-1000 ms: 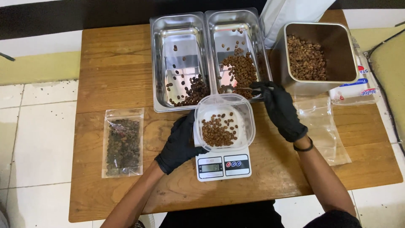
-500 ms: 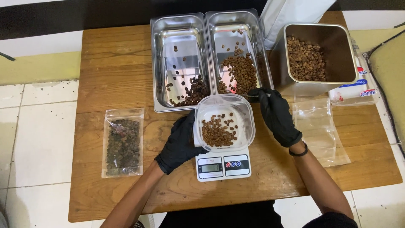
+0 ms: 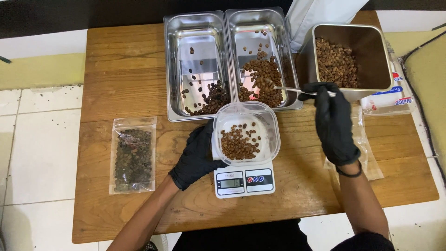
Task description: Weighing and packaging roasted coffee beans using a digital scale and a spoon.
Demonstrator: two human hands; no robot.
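Both hands, left (image 3: 197, 155) and right (image 3: 335, 123), wear black gloves. The worktop (image 3: 125, 69) is warm brown wood with dark grain. Two trays (image 3: 197, 28) are shiny silver; the bin (image 3: 371, 51) is silver too, its inside brownish. The beans (image 3: 239, 142) are brown in a clear tub (image 3: 272, 128). The scale (image 3: 245, 180) is white with a grey display. The pouch (image 3: 133, 160) is clear, its contents dark. Floor tiles (image 3: 42, 139) are white.
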